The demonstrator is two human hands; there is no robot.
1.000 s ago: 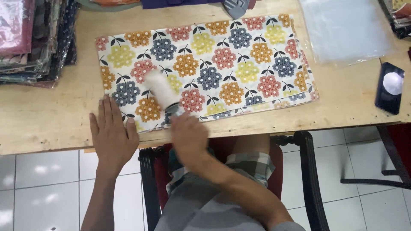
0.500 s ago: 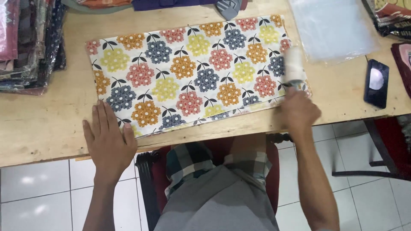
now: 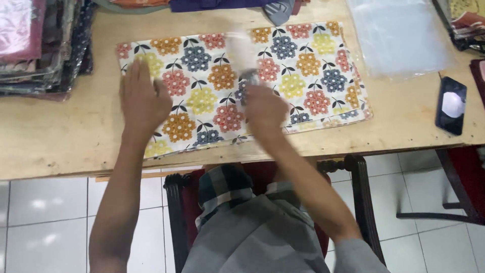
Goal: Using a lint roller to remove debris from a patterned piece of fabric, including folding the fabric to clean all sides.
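Flat left hand (image 3: 143, 98) on floral fabric (image 3: 303, 65), right hand (image 3: 262, 106) gripping roller (image 3: 240, 53)

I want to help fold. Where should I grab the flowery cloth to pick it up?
Probably best at the far right corner of the flowery cloth, coming from the right side. It lies flat on the wooden table, so only edges give fingers something to pinch. The left hand presses its left end, and the right hand is over the middle, so the right end is free.

The white roller (image 3: 241, 55) has been swept from the cloth's right end back to the middle. The left hand (image 3: 143, 98) has been moved up onto the flowered cloth (image 3: 313, 65).
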